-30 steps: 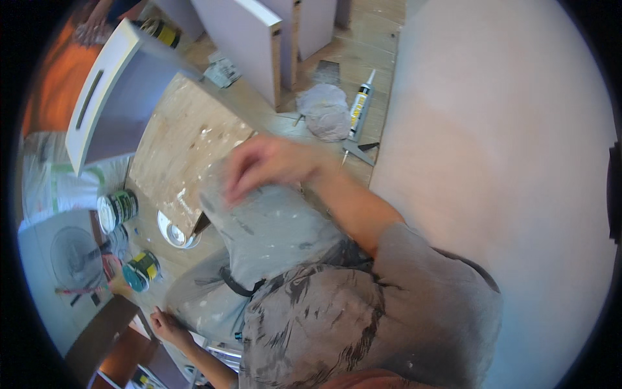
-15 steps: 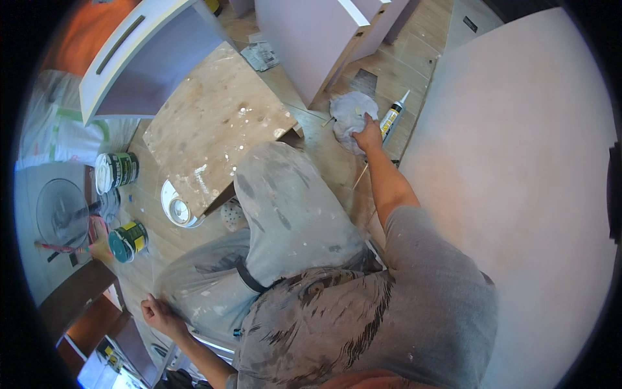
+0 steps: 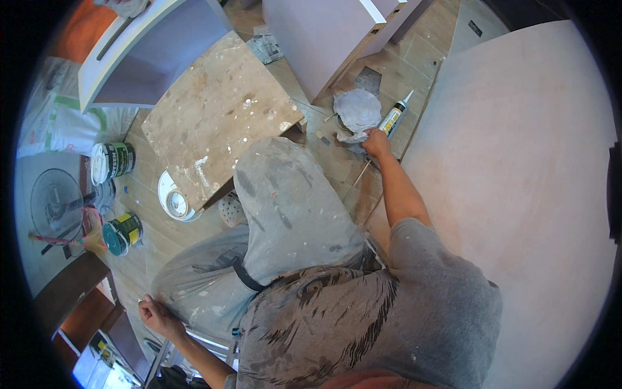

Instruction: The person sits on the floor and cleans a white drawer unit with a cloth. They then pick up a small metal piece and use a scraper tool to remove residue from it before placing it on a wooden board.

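Note:
My right hand [image 3: 377, 144] reaches forward to the floor, its fingers closed on the near edge of a crumpled whitish rag [image 3: 358, 109]. The rag's far part lies bunched on the tiles. Right beside that hand, a sealant cartridge [image 3: 393, 118] with a pointed white nozzle lies on the floor. A thin stick [image 3: 361, 174] is just below the hand. My left hand [image 3: 157, 316] rests by my bent leg with the fingers curled in; whether anything small is inside them is hidden.
A paint-spotted wooden board [image 3: 220, 117] stands before my knee. White tape roll [image 3: 176, 202], two paint tubs [image 3: 113, 162] [image 3: 122, 233] and a fan [image 3: 57, 206] are on the left. Lilac panels [image 3: 321, 45] and a curved drawer [image 3: 159, 58] stand ahead; a large pale panel [image 3: 512, 194] fills the right.
My right hand has moved slightly down and toward me, from the middle of the rag to its near edge. The rag's near part is drawn along with it. My left hand stays put.

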